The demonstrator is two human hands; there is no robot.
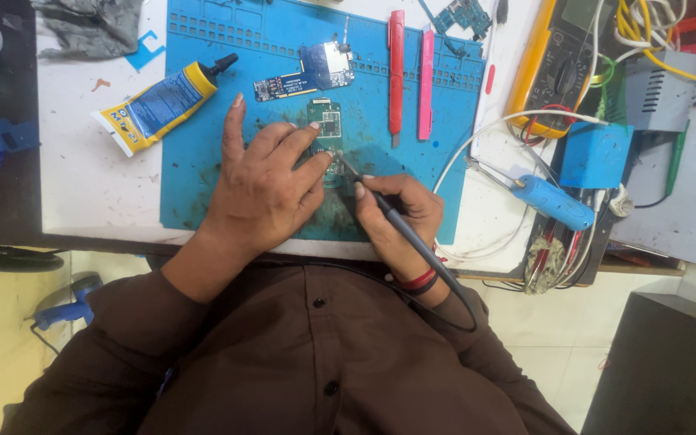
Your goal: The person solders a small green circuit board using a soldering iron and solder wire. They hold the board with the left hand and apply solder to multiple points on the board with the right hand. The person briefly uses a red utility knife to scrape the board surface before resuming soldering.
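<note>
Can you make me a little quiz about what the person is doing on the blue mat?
1. True or false: the right hand holds a thin black probe.
2. Which hand presses on the small green circuit board? A) left hand B) right hand C) neither
3. Fill in: the yellow and blue squeeze tube with a black cap lies to the ____ of the blue silicone work mat.

Key: 1 true; 2 A; 3 left
</note>
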